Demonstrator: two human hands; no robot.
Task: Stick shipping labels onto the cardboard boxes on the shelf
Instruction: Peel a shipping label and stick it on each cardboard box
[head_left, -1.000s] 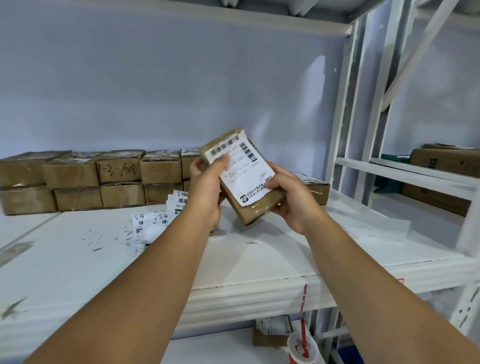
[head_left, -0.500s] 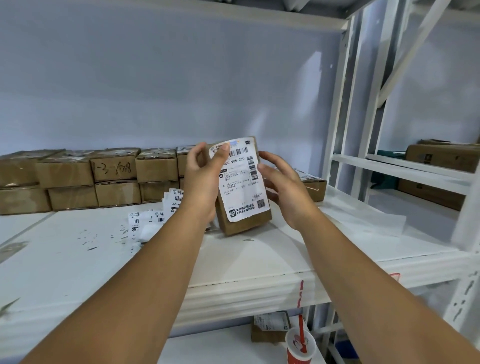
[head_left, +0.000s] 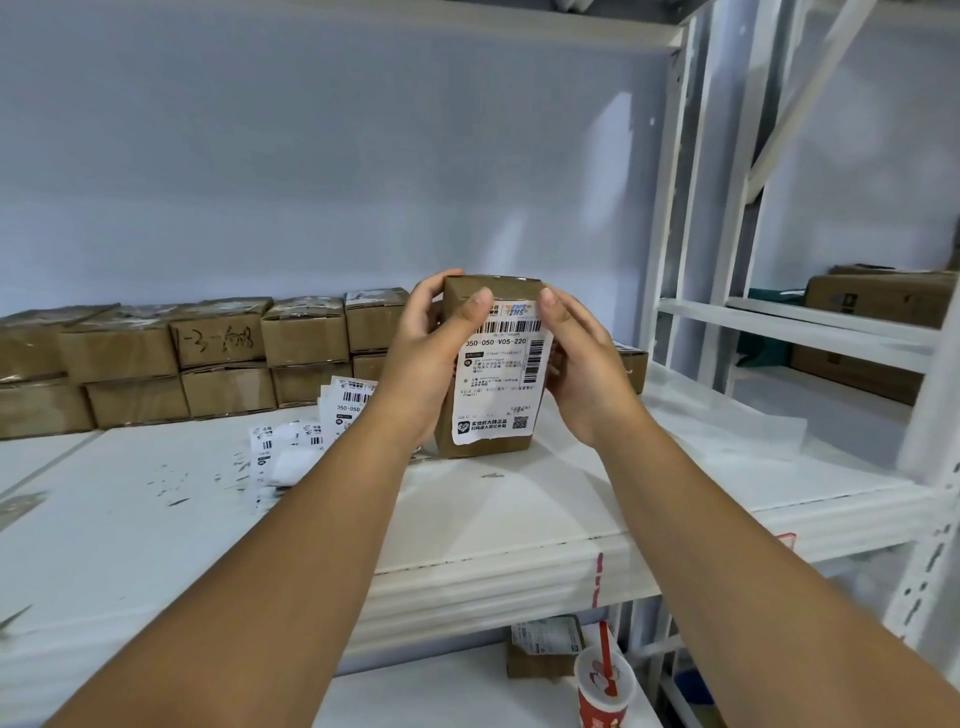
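On shelf (head_left: 519, 519), box (head_left: 498, 291) stands upright, label (head_left: 496, 387) on its near face. My left hand (head_left: 426, 358) grips box's left side, right hand (head_left: 582, 364) the right, both thumbs on label's top edge.

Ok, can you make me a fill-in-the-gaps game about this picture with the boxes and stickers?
1. The left hand and right hand hold a cardboard box standing on the white ____.
2. The code on its shipping label reads 050-050-V05-____.
3. The loose labels lie to the ____ of that box.
4. The paper cup down below holds a ____ straw.

Missing words: shelf, 220, left, red.
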